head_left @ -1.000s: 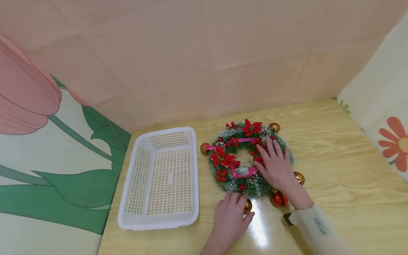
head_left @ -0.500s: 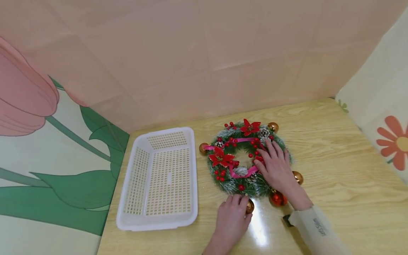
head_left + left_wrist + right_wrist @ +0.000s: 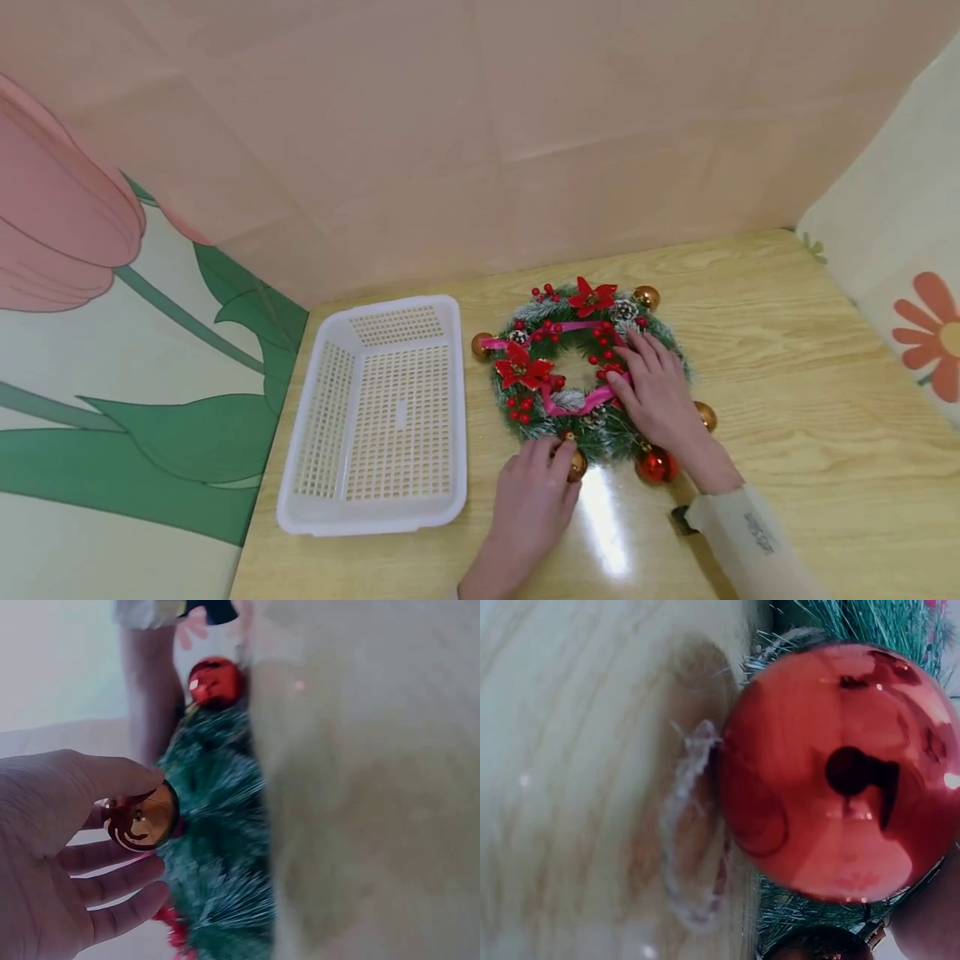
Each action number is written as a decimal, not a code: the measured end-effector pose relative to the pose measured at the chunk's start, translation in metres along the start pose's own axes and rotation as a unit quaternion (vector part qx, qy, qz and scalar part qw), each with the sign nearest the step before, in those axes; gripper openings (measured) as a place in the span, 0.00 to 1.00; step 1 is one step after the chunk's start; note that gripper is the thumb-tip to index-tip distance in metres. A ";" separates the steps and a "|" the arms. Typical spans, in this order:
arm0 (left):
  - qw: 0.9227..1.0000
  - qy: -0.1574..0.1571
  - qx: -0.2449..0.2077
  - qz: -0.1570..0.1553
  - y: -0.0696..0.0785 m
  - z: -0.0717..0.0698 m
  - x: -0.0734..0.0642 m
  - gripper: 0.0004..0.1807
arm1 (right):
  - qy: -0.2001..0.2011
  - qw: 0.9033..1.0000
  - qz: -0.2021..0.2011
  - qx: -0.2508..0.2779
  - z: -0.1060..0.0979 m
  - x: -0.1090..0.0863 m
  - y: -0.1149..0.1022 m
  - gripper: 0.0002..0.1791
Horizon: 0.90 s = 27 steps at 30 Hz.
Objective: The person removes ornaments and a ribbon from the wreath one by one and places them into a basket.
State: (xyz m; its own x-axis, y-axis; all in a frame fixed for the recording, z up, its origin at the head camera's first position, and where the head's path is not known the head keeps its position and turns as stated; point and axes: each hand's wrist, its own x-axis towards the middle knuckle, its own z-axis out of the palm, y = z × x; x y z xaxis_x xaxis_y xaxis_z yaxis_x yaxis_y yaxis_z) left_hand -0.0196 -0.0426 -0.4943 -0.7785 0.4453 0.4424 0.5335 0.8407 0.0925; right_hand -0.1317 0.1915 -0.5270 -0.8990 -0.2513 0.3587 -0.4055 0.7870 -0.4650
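A green Christmas wreath [image 3: 611, 440] with frosted needles, red poinsettias [image 3: 522, 367], red berries, pinecones and a pink ribbon [image 3: 570, 408] lies flat on the table. At its front edge my left hand [image 3: 528, 492] pinches a shiny gold bauble [image 3: 146, 821] between thumb and fingers. My right hand [image 3: 660, 402] rests on the wreath's right side, fingers extended over the greenery and ribbon. Just below that wrist sits a red bauble [image 3: 657, 465] at the wreath's front right, large in the right wrist view, where most of the right hand is hidden.
A white plastic basket [image 3: 459, 417] with a slotted bottom stands left of the wreath. Other gold baubles sit around the wreath: at its left [image 3: 482, 346], back right [image 3: 647, 297] and right [image 3: 706, 416]. A pink-beige cloth [image 3: 495, 150] rises behind the wooden table [image 3: 810, 375].
My left hand has moved away from me with the gold bauble, bringing it up against the wreath's front edge. My right hand's fingers have shifted slightly right on the wreath.
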 end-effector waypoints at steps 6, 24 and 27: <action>1.000 0.022 0.007 -0.014 -0.010 -0.025 0.011 0.30 | -0.003 1.000 -0.003 0.007 -0.003 0.000 0.001 0.27; 0.994 0.075 0.031 -0.073 -0.061 -0.082 0.037 0.27 | -0.026 1.000 -0.009 -0.006 -0.004 0.003 0.005 0.25; 0.992 0.083 0.046 -0.083 -0.075 -0.090 0.037 0.28 | -0.029 1.000 -0.009 -0.006 -0.003 0.003 0.004 0.25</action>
State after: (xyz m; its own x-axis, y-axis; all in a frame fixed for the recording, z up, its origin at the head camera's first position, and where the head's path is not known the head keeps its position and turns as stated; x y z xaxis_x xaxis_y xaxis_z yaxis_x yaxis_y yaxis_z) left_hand -0.0583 -0.1170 -0.4042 -0.7834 0.2482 0.5698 0.3645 0.9260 0.0978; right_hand -0.1356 0.1959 -0.5252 -0.8999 -0.2965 0.3197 -0.4196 0.7883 -0.4500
